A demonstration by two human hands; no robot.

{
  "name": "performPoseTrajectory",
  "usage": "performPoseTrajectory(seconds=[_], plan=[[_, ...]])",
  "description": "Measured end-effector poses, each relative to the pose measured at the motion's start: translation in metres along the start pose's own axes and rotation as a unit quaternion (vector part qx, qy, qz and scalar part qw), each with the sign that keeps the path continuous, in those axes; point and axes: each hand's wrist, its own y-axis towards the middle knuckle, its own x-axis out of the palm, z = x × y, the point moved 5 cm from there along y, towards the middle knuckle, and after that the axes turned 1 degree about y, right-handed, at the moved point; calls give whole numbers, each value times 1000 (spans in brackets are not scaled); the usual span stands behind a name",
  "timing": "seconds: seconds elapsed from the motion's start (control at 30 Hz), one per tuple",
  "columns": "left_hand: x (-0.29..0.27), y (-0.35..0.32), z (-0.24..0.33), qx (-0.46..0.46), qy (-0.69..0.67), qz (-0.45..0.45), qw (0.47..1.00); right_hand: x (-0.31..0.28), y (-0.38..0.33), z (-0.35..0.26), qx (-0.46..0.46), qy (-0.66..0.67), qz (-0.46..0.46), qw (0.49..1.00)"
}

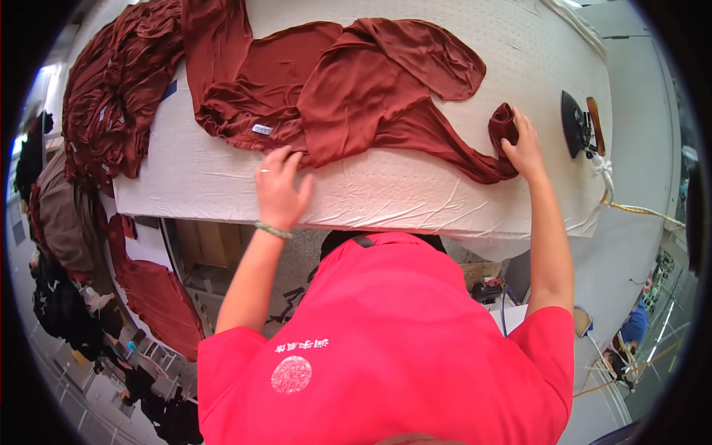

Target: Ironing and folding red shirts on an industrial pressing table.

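A dark red, silky long-sleeved garment (341, 111) lies spread across the white padded table (386, 189), with a small white label at its near edge. My right hand (525, 144) grips the end of one sleeve, its cuff (500, 126) standing up as a rounded opening with my thumb at it. That sleeve stretches from the body of the garment toward the right. At the near edge, beside the label, my left hand (284, 189) rests its fingertips against the cloth, thumb and fingers apart.
An iron (572, 124) with a brown handle stands at the table's right end, its pale hose and cord running off right. More dark red garments (115, 96) are heaped at the left end. Below them hang a brown cloth (67, 215) and a red piece (159, 293).
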Motion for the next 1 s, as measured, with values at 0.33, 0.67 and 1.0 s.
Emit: performPoseTrajectory(seconds=[0.33, 0.67, 1.0], plan=[[-3, 53, -41, -238, -418, -8, 877, -94, -10, 27, 162, 352, 139, 911], [-5, 40, -22, -258, -375, -406, 792, -141, -145, 125, 429, 353, 184, 811], [-65, 92, -12, -139, -250, -199, 937, -134, -92, 161, 328, 260, 84, 904]])
